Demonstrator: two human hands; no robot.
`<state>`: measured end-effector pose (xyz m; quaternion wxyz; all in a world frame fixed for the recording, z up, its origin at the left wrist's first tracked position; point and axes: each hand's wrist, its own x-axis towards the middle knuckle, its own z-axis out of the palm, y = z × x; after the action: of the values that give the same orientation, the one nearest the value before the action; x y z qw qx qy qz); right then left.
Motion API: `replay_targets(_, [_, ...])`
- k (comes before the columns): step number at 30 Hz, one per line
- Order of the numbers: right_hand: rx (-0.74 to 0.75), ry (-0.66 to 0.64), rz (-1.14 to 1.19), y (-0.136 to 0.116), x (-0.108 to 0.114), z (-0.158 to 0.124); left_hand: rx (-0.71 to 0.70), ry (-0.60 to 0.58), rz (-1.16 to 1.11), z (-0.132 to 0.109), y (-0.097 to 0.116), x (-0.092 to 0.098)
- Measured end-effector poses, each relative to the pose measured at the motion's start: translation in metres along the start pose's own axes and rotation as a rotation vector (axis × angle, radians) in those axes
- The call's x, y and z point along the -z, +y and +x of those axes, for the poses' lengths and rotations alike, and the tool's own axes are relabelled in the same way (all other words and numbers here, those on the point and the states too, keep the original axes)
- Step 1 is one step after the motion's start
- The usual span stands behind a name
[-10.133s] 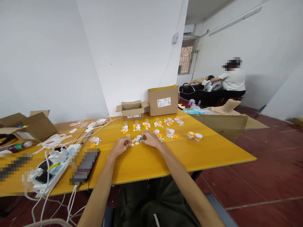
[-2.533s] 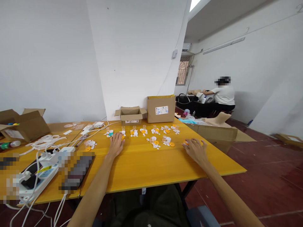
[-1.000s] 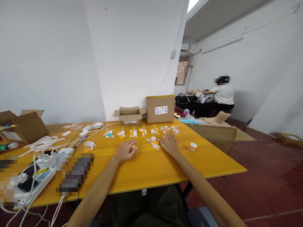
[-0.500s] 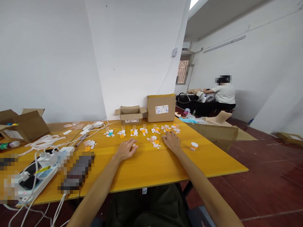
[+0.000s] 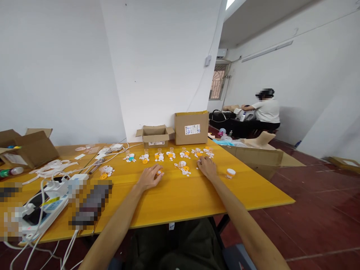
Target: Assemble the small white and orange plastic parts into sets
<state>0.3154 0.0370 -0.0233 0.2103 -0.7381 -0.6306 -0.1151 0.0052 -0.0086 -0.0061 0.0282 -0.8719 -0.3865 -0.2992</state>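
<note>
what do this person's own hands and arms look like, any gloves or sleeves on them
The left hand and right hand are bare, without gloves. No sleeve, watch or bracelet shows on either forearm. Any rings are too small to tell. Dark clothing covers the lap.

Soft, fairly even light fills the frame, brightest at a white patch [image 5: 230, 3] along the top edge and dimmest beneath the worktop [image 5: 180, 204], with wide-angle stretch towards the sides and pixelated blocks lower left.

Head-worn view — facing forward and down over the table [image 5: 174, 202]
</note>
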Motion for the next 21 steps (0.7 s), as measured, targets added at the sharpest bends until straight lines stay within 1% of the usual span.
replay_targets(3, [-0.033, 0.013, -0.005, 0.008, -0.002, 0.001, 0.001, 0.0, 0.0, 0.0, 0.0, 0.0])
replay_targets(6, [-0.072, -0.001, -0.01, 0.015, -0.002, 0.002, 0.006, -0.001, 0.009, 0.0, 0.0, -0.001])
replay_targets(8, [-0.071, 0.008, -0.006, 0.017, -0.001, 0.001, 0.006, -0.001, 0.01, 0.0, -0.001, -0.001])
replay_targets(13, [-0.061, 0.054, -0.012, 0.008, 0.007, -0.006, -0.006, 0.003, 0.01, 0.0, -0.002, -0.002])
replay_targets(15, [-0.027, 0.094, -0.034, 0.003, 0.011, -0.01, -0.009, 0.004, 0.01, 0.0, -0.001, -0.002])
replay_targets(18, [0.074, 0.145, -0.06, -0.003, 0.014, -0.013, -0.005, -0.002, 0.007, 0.001, -0.001, -0.002])
replay_targets(21, [0.163, 0.151, -0.071, -0.003, 0.012, -0.014, 0.004, -0.007, 0.007, 0.001, -0.001, -0.002])
